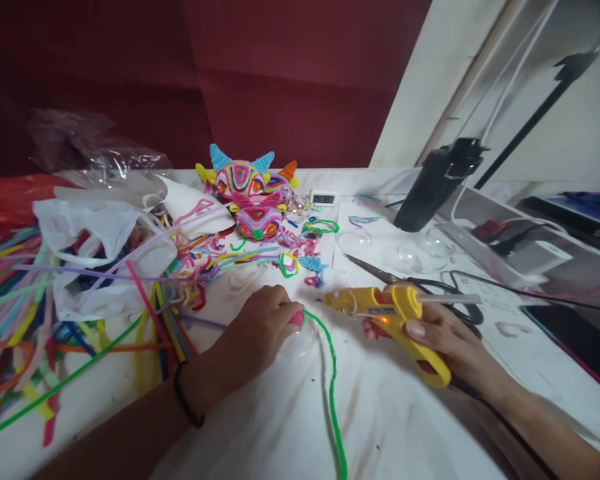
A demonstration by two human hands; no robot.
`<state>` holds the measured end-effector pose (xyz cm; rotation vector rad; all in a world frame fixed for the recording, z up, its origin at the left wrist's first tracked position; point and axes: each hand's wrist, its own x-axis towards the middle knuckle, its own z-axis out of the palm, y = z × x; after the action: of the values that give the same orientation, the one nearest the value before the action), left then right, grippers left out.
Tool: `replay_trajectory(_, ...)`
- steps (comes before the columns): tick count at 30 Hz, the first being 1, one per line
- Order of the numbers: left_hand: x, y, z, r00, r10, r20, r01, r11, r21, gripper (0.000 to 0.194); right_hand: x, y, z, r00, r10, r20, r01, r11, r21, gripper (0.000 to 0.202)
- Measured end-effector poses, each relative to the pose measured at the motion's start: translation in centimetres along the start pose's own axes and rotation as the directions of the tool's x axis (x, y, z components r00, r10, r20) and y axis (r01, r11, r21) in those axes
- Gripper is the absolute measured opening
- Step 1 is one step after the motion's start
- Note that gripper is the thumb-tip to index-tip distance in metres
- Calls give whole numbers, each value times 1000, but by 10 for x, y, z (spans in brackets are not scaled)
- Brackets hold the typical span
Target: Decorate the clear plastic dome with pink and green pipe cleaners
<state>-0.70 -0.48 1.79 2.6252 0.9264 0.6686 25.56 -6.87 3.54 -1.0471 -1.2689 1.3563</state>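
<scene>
My left hand [263,330], with a black band at the wrist, pinches a small pink piece [298,319] against a clear plastic dome [296,345]. A green pipe cleaner [334,373] runs from its fingertips toward the near edge. In my right hand [443,333] is a yellow glue gun [380,305], fingers wrapped round its handle, an orange light lit and a clear glue stick out of its back. The nozzle points left, a short way right of my left hand, not touching the pink piece.
Colourful pipe cleaners [25,320] and a plastic bag heap at the left. Decorated horned heads [243,180] stand at the back beside a small digital clock [323,199]. Scissors [375,269], clear domes [409,257], a black cylinder [425,190], a clear tray and a phone [575,340] lie right.
</scene>
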Motion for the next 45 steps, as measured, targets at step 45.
replay_trajectory(45,-2,-4,0,999,30,41,-29,999,-14,20,-5,8,16,989,148,12,-147,962,232,40)
